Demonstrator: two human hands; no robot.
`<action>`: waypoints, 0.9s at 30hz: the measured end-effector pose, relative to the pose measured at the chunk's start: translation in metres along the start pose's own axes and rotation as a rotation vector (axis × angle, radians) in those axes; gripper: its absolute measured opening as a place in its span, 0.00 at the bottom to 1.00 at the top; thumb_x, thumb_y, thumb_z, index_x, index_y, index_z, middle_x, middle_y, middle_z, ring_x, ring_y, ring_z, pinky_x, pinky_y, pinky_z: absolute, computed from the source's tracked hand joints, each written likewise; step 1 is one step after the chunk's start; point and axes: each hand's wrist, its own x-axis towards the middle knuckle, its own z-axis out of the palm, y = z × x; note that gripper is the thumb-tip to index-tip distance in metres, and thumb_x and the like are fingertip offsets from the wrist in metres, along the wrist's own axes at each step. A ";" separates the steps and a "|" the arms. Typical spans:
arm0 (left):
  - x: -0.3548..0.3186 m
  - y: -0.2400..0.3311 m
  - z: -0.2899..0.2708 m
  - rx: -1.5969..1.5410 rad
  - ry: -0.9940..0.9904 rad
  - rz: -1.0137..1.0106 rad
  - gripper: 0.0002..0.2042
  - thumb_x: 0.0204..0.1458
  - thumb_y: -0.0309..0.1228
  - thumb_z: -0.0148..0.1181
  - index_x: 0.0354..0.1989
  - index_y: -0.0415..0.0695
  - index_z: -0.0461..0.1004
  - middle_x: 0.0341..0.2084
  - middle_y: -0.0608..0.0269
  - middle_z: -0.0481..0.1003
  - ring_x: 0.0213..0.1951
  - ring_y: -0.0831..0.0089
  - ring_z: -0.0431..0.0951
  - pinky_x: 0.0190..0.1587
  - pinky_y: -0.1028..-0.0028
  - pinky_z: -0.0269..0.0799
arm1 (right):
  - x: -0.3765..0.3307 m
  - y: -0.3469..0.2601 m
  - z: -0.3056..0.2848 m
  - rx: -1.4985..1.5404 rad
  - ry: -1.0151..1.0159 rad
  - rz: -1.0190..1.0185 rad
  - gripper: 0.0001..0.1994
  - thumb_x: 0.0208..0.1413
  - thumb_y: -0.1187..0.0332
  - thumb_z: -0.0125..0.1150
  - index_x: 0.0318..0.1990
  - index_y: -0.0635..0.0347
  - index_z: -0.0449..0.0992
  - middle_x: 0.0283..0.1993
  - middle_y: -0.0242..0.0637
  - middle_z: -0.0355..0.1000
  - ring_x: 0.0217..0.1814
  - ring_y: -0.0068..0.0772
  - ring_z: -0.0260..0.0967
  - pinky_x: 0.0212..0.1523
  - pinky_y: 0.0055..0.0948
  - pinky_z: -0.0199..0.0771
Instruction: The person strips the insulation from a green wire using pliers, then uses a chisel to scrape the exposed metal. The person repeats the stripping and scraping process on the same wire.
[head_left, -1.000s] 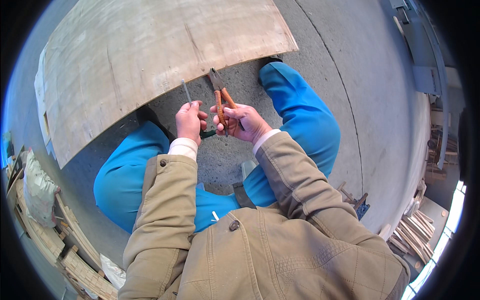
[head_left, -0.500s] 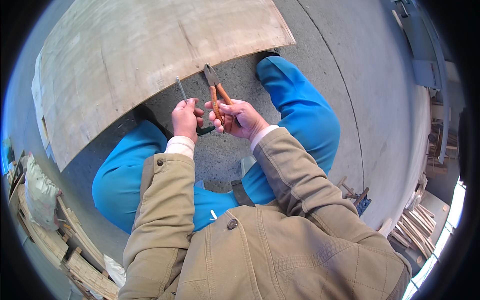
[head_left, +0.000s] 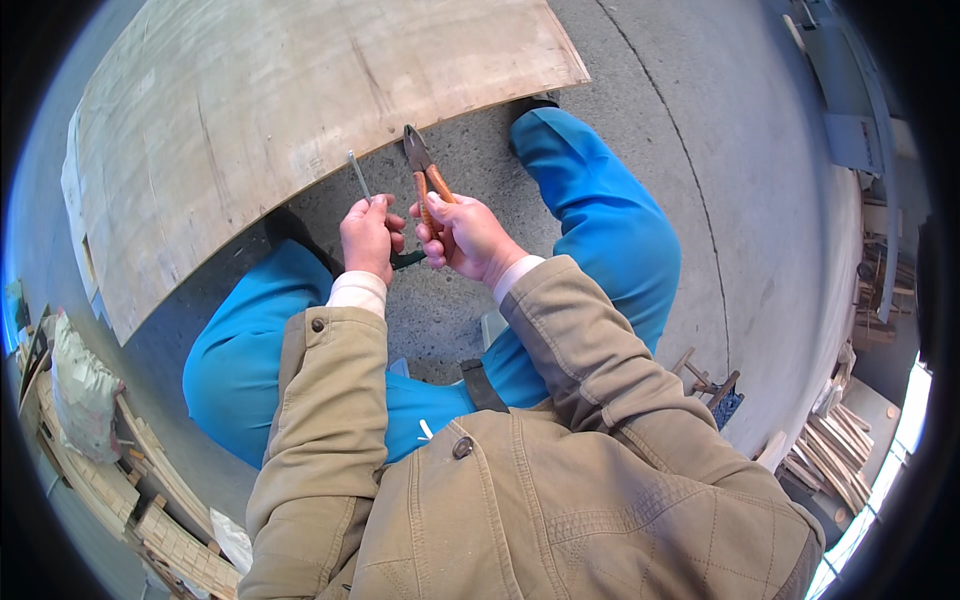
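Note:
My left hand point(head_left: 367, 240) is closed around a screwdriver point(head_left: 359, 175). Its thin metal shaft points up and away, and a dark green end shows below the fingers. Close beside it on the right, my right hand point(head_left: 468, 238) grips a pair of pliers point(head_left: 419, 160) by the orange handles, with the dark metal head pointing away from me. The handles stand a little apart. Both tool tips are by the near edge of a large wooden board point(head_left: 300, 90); whether they touch it I cannot tell.
My legs in blue trousers point(head_left: 610, 220) are spread on either side of my hands, over a grey concrete floor point(head_left: 690, 300). Wood pieces and a pale sack point(head_left: 80, 390) lie at the lower left. More wooden strips point(head_left: 828, 455) are stacked at the right.
My right hand and the pliers have shifted slightly left and up, closer to the board's edge. The left hand with the screwdriver has moved only a touch left.

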 end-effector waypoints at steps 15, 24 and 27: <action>-0.001 0.002 -0.001 -0.002 0.023 0.007 0.13 0.72 0.36 0.51 0.47 0.40 0.78 0.25 0.65 0.73 0.20 0.77 0.68 0.23 0.74 0.65 | 0.004 -0.002 -0.019 0.084 -0.141 0.032 0.21 0.78 0.57 0.44 0.61 0.67 0.69 0.42 0.46 0.79 0.36 0.36 0.80 0.39 0.40 0.86; 0.007 0.021 -0.015 -0.059 0.069 0.113 0.12 0.72 0.35 0.53 0.45 0.40 0.78 0.22 0.64 0.75 0.16 0.79 0.68 0.19 0.76 0.65 | 0.011 0.002 -0.028 -0.015 -0.126 0.035 0.24 0.78 0.52 0.43 0.59 0.66 0.72 0.37 0.40 0.78 0.33 0.33 0.77 0.36 0.34 0.81; 0.014 0.046 -0.029 -0.052 0.096 0.160 0.12 0.72 0.35 0.52 0.46 0.39 0.77 0.23 0.63 0.76 0.17 0.78 0.69 0.19 0.76 0.65 | 0.012 0.002 -0.027 -0.033 -0.113 0.041 0.25 0.78 0.49 0.42 0.56 0.65 0.73 0.34 0.38 0.76 0.29 0.31 0.74 0.32 0.32 0.78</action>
